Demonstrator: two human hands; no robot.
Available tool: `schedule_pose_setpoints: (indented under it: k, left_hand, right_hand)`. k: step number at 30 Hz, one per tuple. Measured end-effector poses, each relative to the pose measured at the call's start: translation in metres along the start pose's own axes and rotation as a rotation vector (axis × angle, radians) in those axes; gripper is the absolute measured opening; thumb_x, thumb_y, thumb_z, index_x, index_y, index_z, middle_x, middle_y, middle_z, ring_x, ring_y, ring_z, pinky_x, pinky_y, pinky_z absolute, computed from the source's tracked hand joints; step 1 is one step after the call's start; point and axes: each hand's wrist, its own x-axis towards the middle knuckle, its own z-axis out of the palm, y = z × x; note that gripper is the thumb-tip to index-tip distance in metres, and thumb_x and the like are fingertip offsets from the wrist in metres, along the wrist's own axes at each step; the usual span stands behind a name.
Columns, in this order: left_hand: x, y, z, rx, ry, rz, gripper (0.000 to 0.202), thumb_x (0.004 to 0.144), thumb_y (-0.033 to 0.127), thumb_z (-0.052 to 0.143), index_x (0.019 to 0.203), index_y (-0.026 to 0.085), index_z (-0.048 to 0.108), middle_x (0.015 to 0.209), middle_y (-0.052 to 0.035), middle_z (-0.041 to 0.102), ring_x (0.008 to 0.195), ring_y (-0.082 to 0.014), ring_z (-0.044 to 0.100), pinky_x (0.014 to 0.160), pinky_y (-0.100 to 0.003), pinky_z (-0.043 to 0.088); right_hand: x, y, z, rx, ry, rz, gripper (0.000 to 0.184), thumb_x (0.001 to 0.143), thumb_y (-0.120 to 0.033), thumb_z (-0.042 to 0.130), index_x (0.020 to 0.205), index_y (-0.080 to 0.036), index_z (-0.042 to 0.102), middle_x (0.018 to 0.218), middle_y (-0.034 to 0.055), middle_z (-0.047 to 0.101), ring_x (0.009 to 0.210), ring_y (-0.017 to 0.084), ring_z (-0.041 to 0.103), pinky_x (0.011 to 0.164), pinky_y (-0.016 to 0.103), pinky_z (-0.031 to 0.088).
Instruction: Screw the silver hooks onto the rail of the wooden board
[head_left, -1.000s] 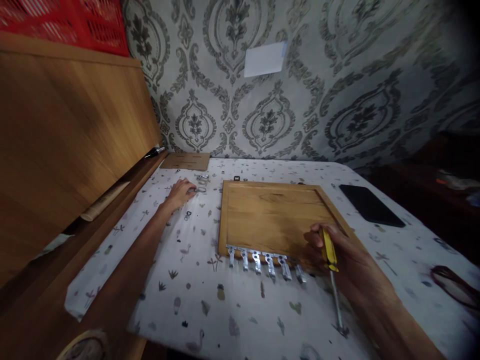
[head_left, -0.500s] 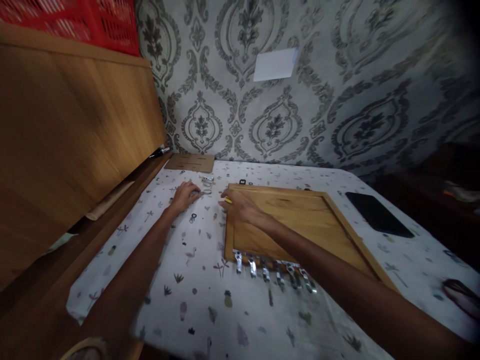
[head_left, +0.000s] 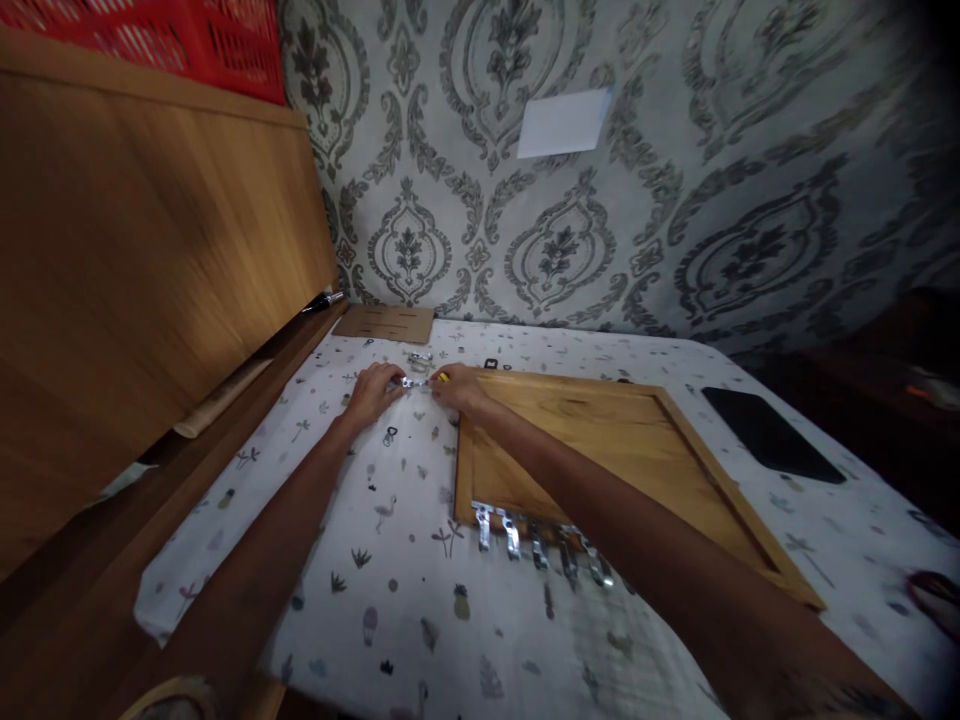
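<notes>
A single metal clip (head_left: 412,383) lies between the person's hands, on or just above the far left part of the table (head_left: 420,600); which of the two cannot be told. The left hand (head_left: 369,393) pinches its left end between thumb and forefinger, presumably to keep so small a piece from turning. The right hand (head_left: 456,388) meets the opposite end. Its grip is closed on a yellow tool (head_left: 443,377), mostly hidden by the fingers; whether the fingertips also pinch the clip is too small to tell. Working from both ends probably leaves the middle of the clip exposed to view.

Just beyond lie loose metal pieces (head_left: 420,358), within easy reach of either hand. Nearer the person, a small black ring (head_left: 391,433) lies apart on the table.

To the right, a framed wooden board (head_left: 585,408) lies flat beneath the right forearm. Along its near edge stands a row of metal clips (head_left: 484,527), side by side with ends projecting past the wood, an order that likely keeps them separate and easy to pick out; the forearm hides part of the row.

Farther out, a black slab (head_left: 774,435) lies right of the board, and a piece of cardboard (head_left: 382,323) lies at the back left, both clear of the hands.
</notes>
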Motion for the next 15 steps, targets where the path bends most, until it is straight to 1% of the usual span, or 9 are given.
schedule_pose_setpoints:
  k: [3,6,9,11,15]
  left_hand:
    - [0.001,0.002,0.001,-0.007,-0.006,0.002,0.014,0.086,0.024,0.069,0.1,0.022,0.068,0.093,-0.0034,0.073,0.095,-0.0225,0.064,0.09,-0.037,0.048]
    - [0.002,0.004,0.001,-0.007,-0.02,-0.003,0.01,0.09,0.026,0.067,0.099,0.02,0.068,0.09,-0.003,0.071,0.091,-0.0197,0.065,0.088,-0.036,0.051]
    - [0.002,0.004,0.001,-0.003,-0.036,-0.01,0.022,0.097,0.037,0.063,0.103,0.016,0.067,0.095,-0.0038,0.069,0.09,-0.0176,0.066,0.088,-0.038,0.054]
    - [0.001,0.004,0.0,-0.001,-0.045,-0.013,0.028,0.098,0.041,0.062,0.106,0.014,0.066,0.1,-0.0046,0.069,0.092,-0.0173,0.066,0.088,-0.039,0.056]
    - [0.001,0.005,0.0,-0.004,-0.053,-0.016,0.028,0.099,0.04,0.062,0.108,0.015,0.067,0.103,-0.0054,0.069,0.092,-0.0168,0.067,0.087,-0.039,0.058]
  right_hand:
    - [0.003,0.0,0.003,0.054,0.0,0.037,0.038,0.098,-0.037,0.064,0.131,-0.018,0.062,0.132,0.0107,0.064,0.111,0.025,0.067,0.093,0.046,0.059]
    - [0.007,-0.001,0.003,0.088,-0.002,0.057,0.039,0.098,-0.037,0.065,0.131,-0.018,0.062,0.132,0.0107,0.064,0.111,0.025,0.067,0.092,0.046,0.059]
    - [0.009,0.0,0.003,0.11,-0.001,0.064,0.039,0.097,-0.037,0.065,0.131,-0.017,0.061,0.132,0.0107,0.064,0.111,0.025,0.067,0.092,0.046,0.059]
    - [0.01,0.001,0.004,0.108,0.003,0.067,0.039,0.097,-0.037,0.066,0.131,-0.017,0.062,0.133,0.0106,0.064,0.111,0.025,0.067,0.092,0.046,0.059]
    - [0.013,0.001,0.007,0.062,-0.004,0.073,0.039,0.097,-0.037,0.065,0.131,-0.018,0.062,0.132,0.0105,0.064,0.112,0.025,0.067,0.092,0.046,0.059]
